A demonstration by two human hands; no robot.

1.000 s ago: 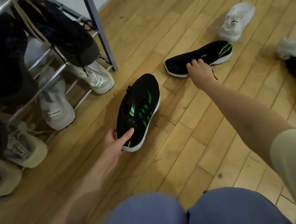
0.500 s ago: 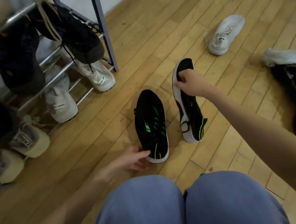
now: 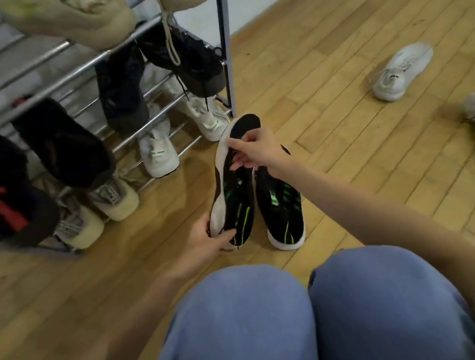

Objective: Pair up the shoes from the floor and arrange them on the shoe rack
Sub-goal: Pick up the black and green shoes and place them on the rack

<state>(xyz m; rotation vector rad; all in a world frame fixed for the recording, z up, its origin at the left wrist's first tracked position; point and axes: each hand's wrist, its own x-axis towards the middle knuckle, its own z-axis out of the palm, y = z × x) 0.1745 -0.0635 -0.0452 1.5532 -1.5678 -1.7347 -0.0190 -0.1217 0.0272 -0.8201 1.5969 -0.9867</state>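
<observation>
Closest to the viewer are a crouching person's two knees in blue trousers (image 3: pixel 284 328). Just beyond them, the left hand (image 3: pixel 214 241) curls around the toe end of a black sneaker with green stripes (image 3: pixel 232 186), which is tipped on its side so its white sole faces left. The right hand (image 3: pixel 253 150) reaches across and pinches the heel end of that same shoe between thumb and fingers. Its matching sneaker (image 3: pixel 281 207) sits flat on the wooden floor (image 3: pixel 318 51), touching the held one.

A likely risk: with only fingertip holds at each end, the tilted shoe could slip or twist free, or knock its mate out of line.

Farther off, the metal shoe rack (image 3: pixel 225 41) stands at left, holding dark and pale shoes. A white sneaker (image 3: pixel 401 71) lies well apart on the right, and more shoes sit at the right edge.
</observation>
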